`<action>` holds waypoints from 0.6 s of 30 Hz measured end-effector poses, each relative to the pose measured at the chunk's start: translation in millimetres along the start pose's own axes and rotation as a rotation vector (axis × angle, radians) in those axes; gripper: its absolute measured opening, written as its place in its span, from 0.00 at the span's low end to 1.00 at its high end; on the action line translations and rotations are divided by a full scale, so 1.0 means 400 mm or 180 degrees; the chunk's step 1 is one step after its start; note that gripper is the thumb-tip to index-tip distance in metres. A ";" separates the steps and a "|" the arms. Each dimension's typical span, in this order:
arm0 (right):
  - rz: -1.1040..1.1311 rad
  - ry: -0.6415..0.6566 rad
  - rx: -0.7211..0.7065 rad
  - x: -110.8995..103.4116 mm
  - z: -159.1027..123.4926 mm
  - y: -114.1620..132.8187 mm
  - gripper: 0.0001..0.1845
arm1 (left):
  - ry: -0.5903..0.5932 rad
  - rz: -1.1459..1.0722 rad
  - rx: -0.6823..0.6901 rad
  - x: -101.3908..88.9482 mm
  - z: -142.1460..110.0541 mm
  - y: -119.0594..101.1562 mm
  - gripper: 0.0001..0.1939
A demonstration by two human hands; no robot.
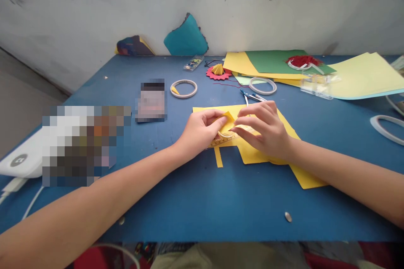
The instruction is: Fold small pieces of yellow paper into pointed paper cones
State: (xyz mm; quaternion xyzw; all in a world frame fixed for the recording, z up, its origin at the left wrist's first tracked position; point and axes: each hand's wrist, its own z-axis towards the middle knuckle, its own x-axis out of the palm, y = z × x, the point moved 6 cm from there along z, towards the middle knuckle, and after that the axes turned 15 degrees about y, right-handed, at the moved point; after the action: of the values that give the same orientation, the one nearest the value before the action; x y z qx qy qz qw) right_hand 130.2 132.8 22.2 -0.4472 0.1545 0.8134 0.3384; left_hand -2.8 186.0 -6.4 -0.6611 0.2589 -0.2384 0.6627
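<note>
Between the thumb and fingers of my left hand (204, 129) is a small folded piece of yellow paper (228, 120). My right hand (267, 129) hovers just right of it, its curved fingers apart and the tips close to the paper's edge. I cannot tell whether they touch it. Under my hands, a clear ruler (217, 140) lies partly hidden on yellow paper sheets (254, 155). A narrow yellow paper strip (219, 158) pokes out below the ruler. Behind my right hand lies a blue-and-white compass (248, 96), partly covered by the fingers.
Tape rolls (195, 89) (263, 91) lie beyond my hands, another tape roll (377, 126) at right. A red-and-yellow paper flower (218, 72), green paper (271, 61) and pale sheets (362, 73) are farther back. A white device (25, 155) with cables stands left.
</note>
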 end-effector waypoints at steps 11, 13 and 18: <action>0.0569 0.0039 0.0283 0.010 0.011 -0.019 0.06 | 0.0248 -0.0033 0.0042 0.015 -0.006 -0.007 0.14; 0.0593 0.0035 0.0298 0.009 0.012 -0.020 0.06 | 0.0225 0.0020 0.0020 0.015 -0.008 -0.007 0.17; 0.0669 0.0032 0.0360 0.007 0.013 -0.022 0.05 | 0.0099 0.0038 -0.0005 0.013 -0.008 -0.007 0.16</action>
State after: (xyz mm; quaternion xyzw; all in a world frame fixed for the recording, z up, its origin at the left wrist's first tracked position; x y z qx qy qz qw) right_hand 132.0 143.1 23.2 -0.4128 0.2478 0.8321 0.2752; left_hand -1.1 180.2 -3.9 -0.6563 0.2733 -0.2444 0.6594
